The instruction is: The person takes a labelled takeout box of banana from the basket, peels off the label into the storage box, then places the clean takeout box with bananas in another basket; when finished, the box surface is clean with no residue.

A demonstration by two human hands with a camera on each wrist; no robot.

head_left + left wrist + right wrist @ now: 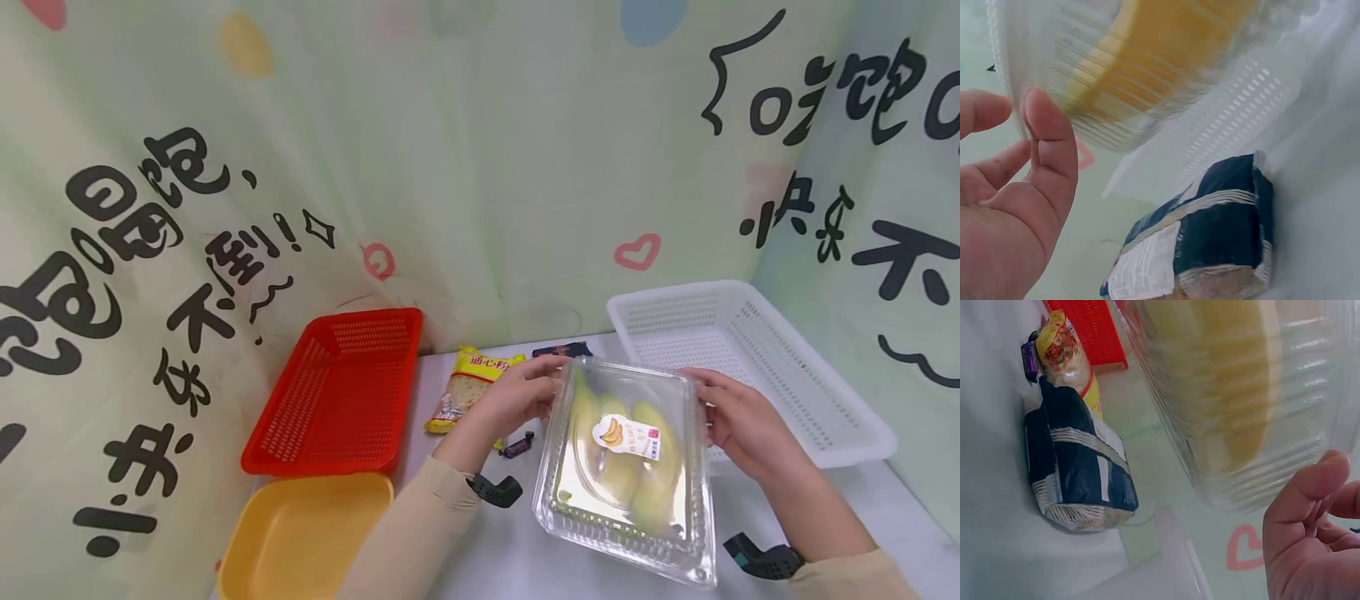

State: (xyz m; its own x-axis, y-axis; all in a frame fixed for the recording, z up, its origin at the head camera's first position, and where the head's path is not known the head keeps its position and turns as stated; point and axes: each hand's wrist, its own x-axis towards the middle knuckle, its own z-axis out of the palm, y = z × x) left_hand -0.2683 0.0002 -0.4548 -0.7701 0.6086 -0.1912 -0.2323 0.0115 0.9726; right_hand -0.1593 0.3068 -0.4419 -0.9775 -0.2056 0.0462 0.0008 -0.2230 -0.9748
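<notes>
A clear plastic box with bananas inside is raised above the table, tilted, a banana sticker on its lid. My left hand pinches its far left corner; the left wrist view shows the thumb and fingers on the box's rim. On the opposite side, my right hand grips the far right edge, fingertips bent over the rim in the right wrist view. Through the clear wall, yellow banana shows in that view.
A red basket and a yellow basin stand at the left, a white basket at the right. Between them lie a yellow pasta bag, a dark blue packet and a small purple-wrapped item.
</notes>
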